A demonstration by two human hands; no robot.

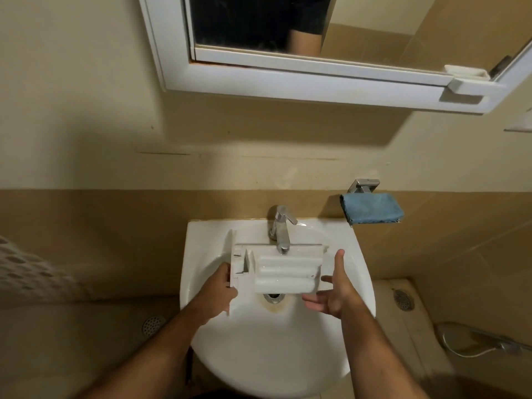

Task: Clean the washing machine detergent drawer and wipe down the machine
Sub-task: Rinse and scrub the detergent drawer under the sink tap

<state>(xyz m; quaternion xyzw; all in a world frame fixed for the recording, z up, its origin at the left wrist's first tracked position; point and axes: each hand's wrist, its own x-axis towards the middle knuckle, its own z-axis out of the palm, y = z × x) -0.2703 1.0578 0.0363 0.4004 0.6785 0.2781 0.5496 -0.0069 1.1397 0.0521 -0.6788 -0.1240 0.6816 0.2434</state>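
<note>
Right now your left hand (223,286) alone grips the detergent drawer (276,269), fingers curled round its left end, holding it over the sink (201,254) bowl just under the tap (280,228). With one end carrying the whole drawer, it could tip and knock the bowl or drop onto the drain (273,297), more so once it is wet and slick. The tap spout sits touching or just above the drawer's back edge, so lifting straight up risks a clash; draw it toward you first. Your right hand (331,295) is spread open beside the drawer's right end, holding nothing; bring it under for support. Farther right, the blue cloth (371,208) hangs on its wall holder, well apart, with free room between it and the bowl's rim.
</note>
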